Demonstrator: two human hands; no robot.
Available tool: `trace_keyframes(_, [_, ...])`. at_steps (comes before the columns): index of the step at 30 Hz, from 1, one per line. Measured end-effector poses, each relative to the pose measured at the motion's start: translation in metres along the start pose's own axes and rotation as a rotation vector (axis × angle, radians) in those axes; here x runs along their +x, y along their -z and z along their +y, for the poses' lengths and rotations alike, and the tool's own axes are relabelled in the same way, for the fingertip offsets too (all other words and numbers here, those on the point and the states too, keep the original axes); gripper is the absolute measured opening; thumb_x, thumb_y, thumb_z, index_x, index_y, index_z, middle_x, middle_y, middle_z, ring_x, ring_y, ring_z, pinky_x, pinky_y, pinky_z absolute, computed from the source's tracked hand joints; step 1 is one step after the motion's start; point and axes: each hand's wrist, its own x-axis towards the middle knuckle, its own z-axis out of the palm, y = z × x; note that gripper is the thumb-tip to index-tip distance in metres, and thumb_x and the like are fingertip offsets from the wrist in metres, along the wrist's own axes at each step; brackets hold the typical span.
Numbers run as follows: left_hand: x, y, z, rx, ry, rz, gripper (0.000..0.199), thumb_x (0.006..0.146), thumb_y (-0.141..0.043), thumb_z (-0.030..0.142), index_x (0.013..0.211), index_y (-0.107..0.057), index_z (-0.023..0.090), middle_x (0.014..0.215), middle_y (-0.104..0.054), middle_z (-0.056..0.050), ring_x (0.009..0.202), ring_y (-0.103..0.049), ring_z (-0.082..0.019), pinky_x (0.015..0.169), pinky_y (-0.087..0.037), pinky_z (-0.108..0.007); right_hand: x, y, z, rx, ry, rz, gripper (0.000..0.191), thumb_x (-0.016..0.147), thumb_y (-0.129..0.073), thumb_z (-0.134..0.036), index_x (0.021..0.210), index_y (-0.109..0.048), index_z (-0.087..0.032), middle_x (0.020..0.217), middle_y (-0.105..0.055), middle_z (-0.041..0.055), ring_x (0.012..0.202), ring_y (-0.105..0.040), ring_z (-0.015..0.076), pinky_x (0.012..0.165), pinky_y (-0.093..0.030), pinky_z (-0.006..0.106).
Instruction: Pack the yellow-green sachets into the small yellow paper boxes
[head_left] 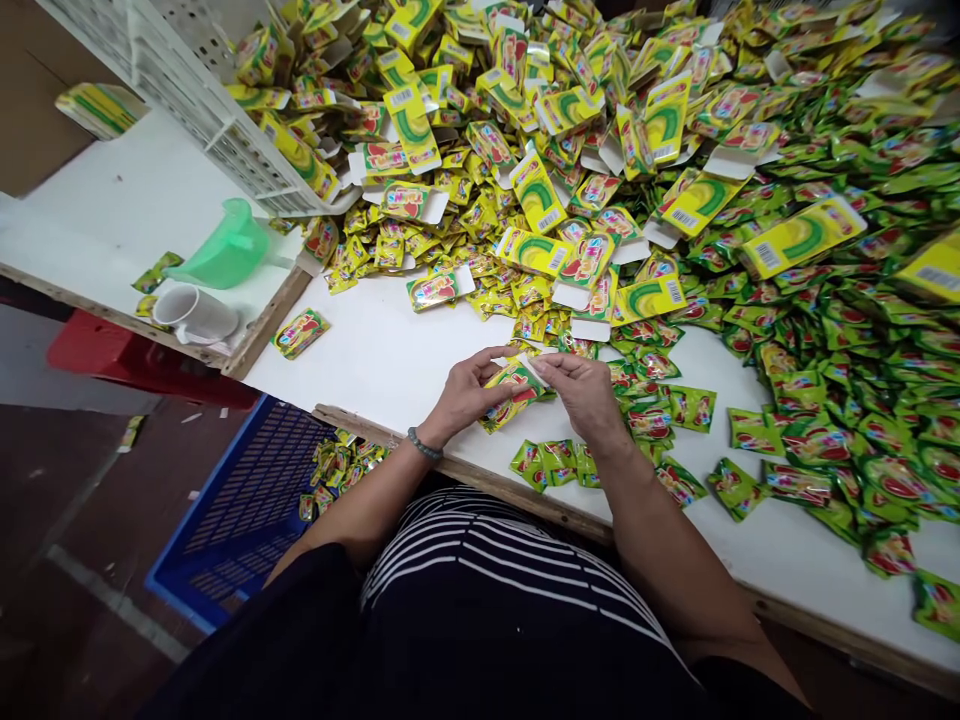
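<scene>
Between my hands, just above the white tabletop, is a small yellow and green candy box [512,395]. My left hand [474,388] grips the box by its side, thumb along the front face. At its top end my right hand [576,385] pinches the white cardboard flap [534,370]. Several green candy packets [555,463] lie on the table close to my wrists. Directly beyond my fingers, small yellow packets [525,295] lie heaped with open-ended boxes [585,265] on top.
Green packets [832,440] cover the table's right side. At left stand a white plastic crate [202,100], a green scoop [225,245] and a white mug [196,312]. One box [300,333] lies near the table edge, above a blue crate [225,500] holding more boxes or packets.
</scene>
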Motion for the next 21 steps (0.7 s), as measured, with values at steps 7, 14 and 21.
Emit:
trace_keyframes(7, [-0.001,-0.001,-0.004,-0.079,-0.015,0.059,0.06,0.071,-0.077,0.05,0.117,-0.066,0.013,0.067,-0.064,0.001,0.057,-0.054,-0.008,0.056,-0.041,-0.021,-0.006,0.0,-0.004,-0.099,0.109,-0.085,0.021,0.074,-0.074,-0.042,0.08,-0.078,-0.023,0.08,-0.076,-0.0007,0.075,-0.069,0.0176,0.076,-0.056,0.034])
trace_keyframes(14, [-0.003,-0.005,-0.003,-0.089,-0.084,0.146,0.054,0.073,-0.075,0.052,0.113,-0.07,0.016,0.061,-0.056,0.003,0.052,-0.043,-0.006,0.051,-0.033,-0.02,-0.024,-0.023,-0.01,-0.538,0.61,0.106,0.02,0.086,-0.061,-0.034,0.093,-0.076,-0.022,0.093,-0.076,0.0075,0.09,-0.069,0.0214,0.085,-0.056,0.039])
trace_keyframes(21, [-0.006,0.011,0.004,0.031,-0.057,0.189,0.055,0.078,-0.065,0.057,0.116,-0.068,0.017,0.073,-0.063,0.0,0.061,-0.05,-0.01,0.058,-0.038,-0.022,-0.028,-0.032,0.003,-0.489,0.478,0.027,0.034,0.089,-0.059,-0.04,0.114,-0.07,-0.02,0.105,-0.075,0.008,0.083,-0.069,0.018,0.076,-0.057,0.033])
